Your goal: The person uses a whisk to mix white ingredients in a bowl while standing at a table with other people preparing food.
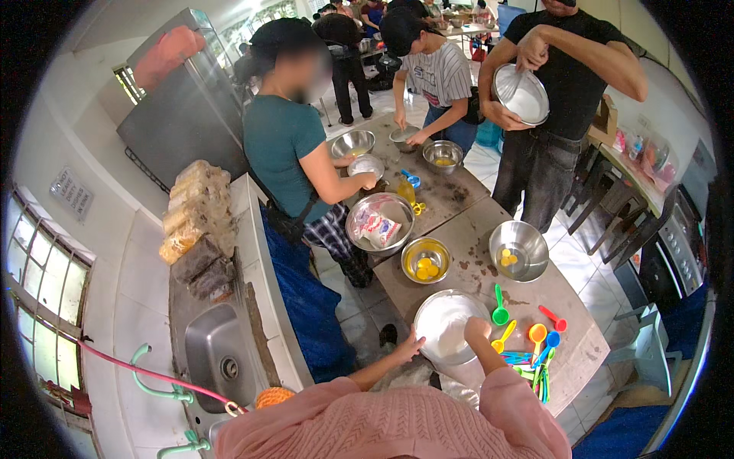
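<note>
A steel mixing bowl [421, 310] holding white powder or batter [446, 330] stands on the table right before me. My left hand [412, 346] grips its left rim. Over the bowl's right side, my right hand [477, 331] has its fingers curled; whatever may be in it is hidden. Just beyond is a smaller steel bowl [410, 248] with egg yolks [426, 268]. A deeper steel bowl [527, 244], also with yolks [507, 258], stands farther right. A green measuring scoop [500, 312] lies beside my bowl, near a yellow measuring spoon [504, 337].
Colourful measuring spoons [538, 338] lie on the table [573, 356] at right. A large bowl [380, 246] holds plastic packages. People mix at the far side; one in black holds a bowl [543, 94]. At left are a sink [221, 327] and bagged goods [192, 206].
</note>
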The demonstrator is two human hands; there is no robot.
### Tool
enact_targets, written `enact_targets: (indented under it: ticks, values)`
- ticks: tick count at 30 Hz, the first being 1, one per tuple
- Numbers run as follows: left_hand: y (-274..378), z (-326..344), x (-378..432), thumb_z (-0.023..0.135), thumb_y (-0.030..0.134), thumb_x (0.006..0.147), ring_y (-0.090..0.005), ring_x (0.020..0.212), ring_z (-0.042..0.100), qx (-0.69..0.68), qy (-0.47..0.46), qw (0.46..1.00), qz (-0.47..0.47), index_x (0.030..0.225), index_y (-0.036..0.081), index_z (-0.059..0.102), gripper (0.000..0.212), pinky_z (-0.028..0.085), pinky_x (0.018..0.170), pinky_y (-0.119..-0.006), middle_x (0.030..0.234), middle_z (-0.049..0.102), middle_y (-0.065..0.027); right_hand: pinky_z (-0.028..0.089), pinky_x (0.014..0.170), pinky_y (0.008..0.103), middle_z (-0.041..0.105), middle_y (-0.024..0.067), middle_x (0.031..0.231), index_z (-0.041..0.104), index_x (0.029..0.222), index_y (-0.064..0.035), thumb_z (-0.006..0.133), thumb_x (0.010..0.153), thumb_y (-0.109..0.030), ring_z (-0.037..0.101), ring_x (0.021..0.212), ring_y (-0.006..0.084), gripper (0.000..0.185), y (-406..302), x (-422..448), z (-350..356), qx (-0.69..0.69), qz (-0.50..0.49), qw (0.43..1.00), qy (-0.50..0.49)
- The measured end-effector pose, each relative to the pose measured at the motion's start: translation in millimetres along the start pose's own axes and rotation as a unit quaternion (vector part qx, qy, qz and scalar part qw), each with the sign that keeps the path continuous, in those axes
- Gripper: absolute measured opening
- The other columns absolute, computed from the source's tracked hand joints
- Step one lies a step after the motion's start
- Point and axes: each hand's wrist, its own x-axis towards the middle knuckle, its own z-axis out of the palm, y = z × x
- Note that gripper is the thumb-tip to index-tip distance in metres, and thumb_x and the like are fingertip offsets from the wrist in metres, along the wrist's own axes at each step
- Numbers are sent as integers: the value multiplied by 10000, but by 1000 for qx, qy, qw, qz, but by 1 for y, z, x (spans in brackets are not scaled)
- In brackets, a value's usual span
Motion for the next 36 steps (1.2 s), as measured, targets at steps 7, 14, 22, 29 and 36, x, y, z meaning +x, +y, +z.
enact_targets:
  ticks: [7, 14, 22, 29, 36]
  values:
    - [-2, -4, -2, 378, 521, 752, -292, 924, 463, -21, -10, 1000, -14, 1221, 197, -195, 808, 402, 697, -478, 1237, 261, -153, 453, 686, 336, 559, 106, 934, 577, 876, -92, 428, 738, -134, 547, 862, 234, 208, -14, -16, -9, -32, -65, 996, -51]
    - [4, -2, -4, 381, 530, 746, -316, 952, 444, -25, -14, 1000, 0, 1216, 217, -203, 813, 378, 721, -508, 1255, 230, -151, 456, 671, 328, 577, 101, 884, 595, 816, -80, 432, 737, -155, 556, 837, 246, 196, 3, -4, 8, -40, -68, 996, -41]
    - [2, -2, -1, 374, 533, 746, -325, 943, 449, -23, 1, 1000, -10, 1216, 209, -204, 812, 389, 704, -507, 1256, 231, -149, 450, 680, 340, 578, 114, 870, 596, 812, -77, 426, 726, -154, 565, 812, 229, 205, -15, -17, 3, -43, -92, 993, -53]
    - [2, 0, 2, 367, 533, 749, -314, 914, 465, -10, -6, 1000, -3, 1219, 209, -200, 804, 406, 679, -492, 1234, 263, -149, 445, 703, 321, 557, 126, 928, 578, 876, -75, 433, 733, -143, 548, 860, 229, 215, -5, -11, 8, 7, -27, 1000, -11]
    - [0, -1, 5, 368, 534, 748, -297, 887, 480, -6, -12, 1000, 2, 1221, 212, -196, 803, 415, 672, -470, 1229, 258, -164, 442, 705, 369, 553, 127, 938, 574, 877, -73, 409, 741, -152, 543, 864, 249, 228, -9, -8, 6, -4, -34, 999, -7]
